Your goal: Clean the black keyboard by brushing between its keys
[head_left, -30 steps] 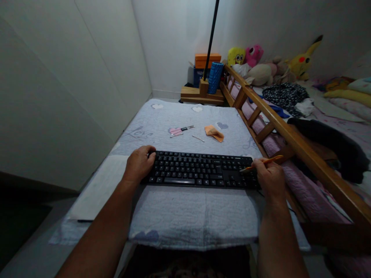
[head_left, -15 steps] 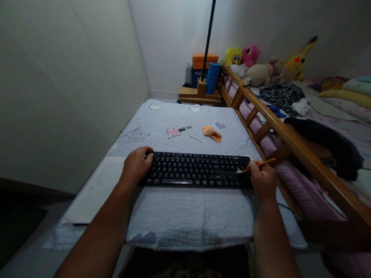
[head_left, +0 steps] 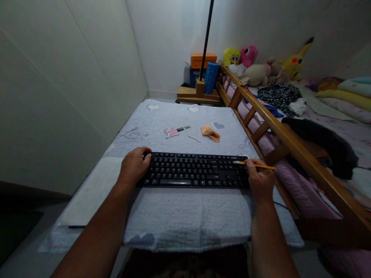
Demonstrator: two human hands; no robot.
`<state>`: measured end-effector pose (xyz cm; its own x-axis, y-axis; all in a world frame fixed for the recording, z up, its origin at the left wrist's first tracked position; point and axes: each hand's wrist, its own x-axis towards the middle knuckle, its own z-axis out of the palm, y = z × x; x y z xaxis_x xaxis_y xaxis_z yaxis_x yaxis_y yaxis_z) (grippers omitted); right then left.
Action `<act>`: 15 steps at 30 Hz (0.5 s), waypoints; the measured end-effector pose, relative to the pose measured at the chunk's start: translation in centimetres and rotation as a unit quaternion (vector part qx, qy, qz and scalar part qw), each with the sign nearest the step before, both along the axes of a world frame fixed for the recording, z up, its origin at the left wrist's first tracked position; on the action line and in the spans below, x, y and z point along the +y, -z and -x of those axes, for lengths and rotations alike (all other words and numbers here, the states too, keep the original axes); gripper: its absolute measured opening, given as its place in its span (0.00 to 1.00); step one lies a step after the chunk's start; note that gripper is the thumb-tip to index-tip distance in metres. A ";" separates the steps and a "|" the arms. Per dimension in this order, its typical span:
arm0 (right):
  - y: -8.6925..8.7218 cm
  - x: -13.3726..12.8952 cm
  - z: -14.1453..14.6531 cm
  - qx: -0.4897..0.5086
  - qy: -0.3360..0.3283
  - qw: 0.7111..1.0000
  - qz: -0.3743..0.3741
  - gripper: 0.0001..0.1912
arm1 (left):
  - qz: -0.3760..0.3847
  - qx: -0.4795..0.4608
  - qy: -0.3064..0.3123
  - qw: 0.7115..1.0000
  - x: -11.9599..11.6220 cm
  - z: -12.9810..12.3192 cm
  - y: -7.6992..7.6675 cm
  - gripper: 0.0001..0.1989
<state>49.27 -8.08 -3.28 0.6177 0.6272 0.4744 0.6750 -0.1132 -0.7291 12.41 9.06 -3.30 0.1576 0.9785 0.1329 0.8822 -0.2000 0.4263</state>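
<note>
A black keyboard (head_left: pixel 185 170) lies flat on the cloth-covered table. My left hand (head_left: pixel 135 165) grips its left end, thumb on top and fingers curled round the edge. At the right end, my right hand (head_left: pixel 261 177) pinches a thin paintbrush (head_left: pixel 257 166) with an orange handle. Its pale bristles are over the upper keys on the right side; whether they touch is too small to tell. Beyond the keyboard lie a folded orange cloth (head_left: pixel 210 133), a cotton swab (head_left: pixel 194 138), another swab (head_left: pixel 173 136) and a thin metal tool with a black grip (head_left: pixel 183 128).
A wooden bed rail (head_left: pixel 275 131) runs along the table's right side, with bedding and plush toys (head_left: pixel 257 73) behind it. A blue foam roller (head_left: pixel 211 78) and boxes (head_left: pixel 203 61) stand at the far end. The wall (head_left: pixel 72 88) is on the left.
The brush tip has moved up and slightly left across the keys, and its handle now tilts the other way. My left hand stays on the keyboard's left end.
</note>
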 end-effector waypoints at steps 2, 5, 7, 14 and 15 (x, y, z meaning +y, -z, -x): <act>-0.1 0.0 0.1 -0.007 0.001 1.000 0.011 0.17 | 0.006 0.003 -0.001 1.000 0.0 -0.1 -0.1 0.18; -0.1 -0.2 0.0 -0.011 0.009 0.999 0.035 0.18 | 0.011 0.006 -0.001 1.000 -0.1 -0.1 -0.2 0.19; -0.1 -0.4 -0.1 -0.016 0.012 0.999 0.044 0.18 | 0.010 0.005 0.001 1.000 -0.1 -0.1 -0.2 0.19; -0.1 -0.7 -0.1 0.009 0.018 0.999 0.035 0.14 | 0.005 -0.001 0.000 1.000 0.0 -0.1 -0.1 0.18; -0.1 -0.7 0.0 0.015 0.015 0.999 0.031 0.14 | 0.004 -0.002 0.000 1.000 -0.1 -0.1 -0.1 0.18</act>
